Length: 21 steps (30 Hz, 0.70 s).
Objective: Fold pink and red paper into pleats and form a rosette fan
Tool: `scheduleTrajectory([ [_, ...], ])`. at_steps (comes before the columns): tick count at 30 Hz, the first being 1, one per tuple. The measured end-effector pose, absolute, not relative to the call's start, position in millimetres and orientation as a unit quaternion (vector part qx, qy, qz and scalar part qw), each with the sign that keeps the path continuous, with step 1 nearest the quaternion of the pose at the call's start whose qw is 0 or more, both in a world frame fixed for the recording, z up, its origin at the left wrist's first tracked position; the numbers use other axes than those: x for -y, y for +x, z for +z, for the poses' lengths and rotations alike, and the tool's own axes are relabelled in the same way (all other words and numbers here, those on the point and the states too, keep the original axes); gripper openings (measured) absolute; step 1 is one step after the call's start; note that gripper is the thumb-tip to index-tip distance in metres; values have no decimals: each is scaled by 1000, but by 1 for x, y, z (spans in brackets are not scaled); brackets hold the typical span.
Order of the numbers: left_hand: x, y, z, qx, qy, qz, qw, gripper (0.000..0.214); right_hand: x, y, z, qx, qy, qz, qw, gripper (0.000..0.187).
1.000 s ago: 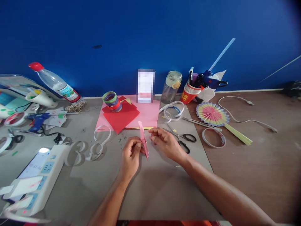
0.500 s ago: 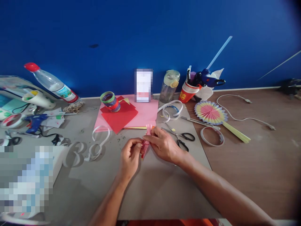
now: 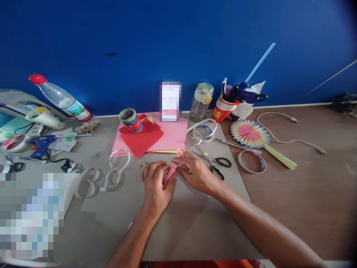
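A narrow piece of folded pink paper [image 3: 170, 173] is held between both hands above the grey mat. My left hand [image 3: 156, 183] pinches its lower end, thumb on the near side and fingers on the far side. Higher up, my right hand [image 3: 193, 169] grips the same paper between thumb and fingers, and its top end sticks out past the fingertips. Parts of the paper are hidden behind the fingers. Just right of my right hand lie black-handled scissors [image 3: 220, 162]. Behind the hands, red paper [image 3: 142, 139] rests on pink sheets [image 3: 174, 134].
A paper fan [image 3: 249, 133], a utility knife [image 3: 237, 146] and a tape roll [image 3: 251, 161] lie to the right. At the back stand a phone [image 3: 170, 101], a clear bottle [image 3: 200, 102] and red cups [image 3: 223, 109]. Leftward are white strips [image 3: 119, 169] and a blue glue gun [image 3: 43, 144].
The pink paper has tilted further, its top moving right. My left hand has turned, with its fingers now spread along the paper's side. My right hand has barely shifted.
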<state>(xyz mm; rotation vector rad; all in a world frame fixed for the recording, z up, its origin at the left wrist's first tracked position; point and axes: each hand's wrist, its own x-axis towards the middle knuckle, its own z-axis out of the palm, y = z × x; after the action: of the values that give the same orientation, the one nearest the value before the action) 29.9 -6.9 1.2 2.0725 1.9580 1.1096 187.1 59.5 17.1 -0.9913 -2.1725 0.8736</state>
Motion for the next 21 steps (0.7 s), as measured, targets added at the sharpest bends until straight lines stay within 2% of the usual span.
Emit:
scheduleTrajectory([
  [3, 6, 28, 5, -644, 665, 368, 80, 13, -62, 196, 31, 823, -374, 320, 283, 32],
  [8, 5, 25, 14, -647, 642, 355, 207, 10, -64, 206, 49, 824, -409, 170, 353, 23],
  [11, 5, 25, 16, -632, 644, 342, 265, 11, -62, 202, 49, 852, -385, 158, 318, 21],
  [16, 5, 27, 18, -624, 668, 320, 250, 11, -58, 195, 45, 883, -356, 185, 244, 19],
  [21, 6, 28, 17, -625, 672, 314, 243, 15, -58, 196, 49, 890, -340, 213, 216, 18],
])
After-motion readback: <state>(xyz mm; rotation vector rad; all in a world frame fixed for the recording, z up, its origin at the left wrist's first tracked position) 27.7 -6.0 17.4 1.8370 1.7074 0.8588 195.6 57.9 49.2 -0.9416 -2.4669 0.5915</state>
